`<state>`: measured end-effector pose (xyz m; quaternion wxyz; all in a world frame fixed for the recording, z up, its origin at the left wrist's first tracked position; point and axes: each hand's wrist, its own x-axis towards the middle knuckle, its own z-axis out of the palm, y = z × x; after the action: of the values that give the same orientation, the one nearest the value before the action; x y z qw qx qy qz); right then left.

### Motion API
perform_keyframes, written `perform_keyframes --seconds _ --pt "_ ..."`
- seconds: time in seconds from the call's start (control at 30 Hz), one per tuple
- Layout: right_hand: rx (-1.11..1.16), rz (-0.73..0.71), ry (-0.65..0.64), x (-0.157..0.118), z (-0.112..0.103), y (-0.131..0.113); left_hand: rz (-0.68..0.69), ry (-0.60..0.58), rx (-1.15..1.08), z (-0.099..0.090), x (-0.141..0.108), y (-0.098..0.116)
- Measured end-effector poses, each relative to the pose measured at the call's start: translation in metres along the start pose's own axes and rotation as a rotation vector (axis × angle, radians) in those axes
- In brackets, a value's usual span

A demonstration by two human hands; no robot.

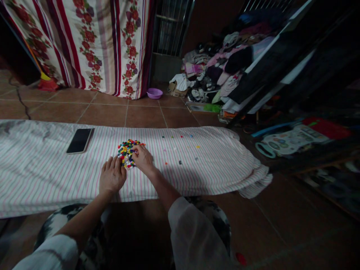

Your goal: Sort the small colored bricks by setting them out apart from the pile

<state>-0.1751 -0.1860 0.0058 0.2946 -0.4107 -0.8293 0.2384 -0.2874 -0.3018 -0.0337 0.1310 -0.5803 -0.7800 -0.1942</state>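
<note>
A heap of small, many-coloured pieces [123,149] lies on a striped cloth [70,176]; their exact kind is too small to make out. My left hand [113,175] rests flat at the heap's near left edge, fingers stretched out on the cloth. Over the right side of the heap, my right hand [143,158] has thumb and fingertips pressed together in a pinch. What lies between those fingertips is hidden. To the right, several single pieces are set apart in loose rows, among them a yellow piece [197,147], a red piece [181,137] and a dark piece [180,162].
A phone [80,141] lies left of the heap on the cloth. Beyond, on the tiled floor, are a purple basin [154,93], a red dustpan [47,84] and a pile of clothes [213,71]. A floral curtain [104,48] hangs behind. Shelving stands at the right.
</note>
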Motion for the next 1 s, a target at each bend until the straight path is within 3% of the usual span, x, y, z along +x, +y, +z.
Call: perform_keyframes --seconds 0.3,0.73,1.0 --pt "0.032 0.055 0.063 -0.026 -0.017 0.018 -0.013 -0.018 -0.004 -0.002 0.0 0.001" --pt "0.011 0.032 0.185 -0.089 -0.054 0.06 -0.018 -0.015 -0.062 0.0 -0.001 -0.002" --pt "-0.044 0.056 0.216 -0.109 -0.063 0.081 0.006 -0.008 -0.048 0.003 -0.002 -0.006"
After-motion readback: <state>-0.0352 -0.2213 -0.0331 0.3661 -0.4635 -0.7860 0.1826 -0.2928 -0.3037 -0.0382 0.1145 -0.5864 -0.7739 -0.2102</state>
